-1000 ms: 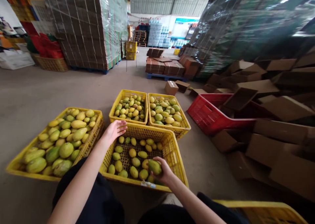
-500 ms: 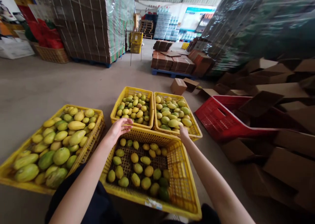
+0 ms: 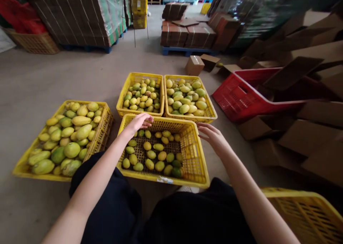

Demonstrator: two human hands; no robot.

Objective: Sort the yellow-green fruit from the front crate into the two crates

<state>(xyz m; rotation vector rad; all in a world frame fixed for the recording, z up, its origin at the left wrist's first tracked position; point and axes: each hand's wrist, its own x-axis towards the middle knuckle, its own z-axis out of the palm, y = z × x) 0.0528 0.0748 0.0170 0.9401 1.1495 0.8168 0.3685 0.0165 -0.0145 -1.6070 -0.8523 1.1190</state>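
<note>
Over the far left part of a yellow plastic crate (image 3: pixel 194 154), my left hand (image 3: pixel 140 122) hangs with fingers extended and holds nothing. Just outside the crate's right rim is my right hand (image 3: pixel 213 137), empty, its fingers stretched toward the rim; whether they touch it I cannot tell. Loose yellow-green oval fruits (image 3: pixel 151 154), papaya- or mango-like, lie scattered on the crate's floor. Two more yellow crates stand behind it, the left one (image 3: pixel 123 97) and the right one (image 3: pixel 210 106), both holding many similar fruits.
A yellow crate heaped with larger fruits (image 3: pixel 71 150) stands at left. To the right are a red crate (image 3: pixel 235 97) and piled cardboard boxes (image 3: pixel 308 126). Another yellow crate (image 3: pixel 308 204) sits at lower right. A blue pallet (image 3: pixel 177 51) with flattened cartons stands farther back.
The view has tilted down. My right hand has come from over the back right crate to beside the near crate's right rim. My left hand has moved slightly right, staying empty.
</note>
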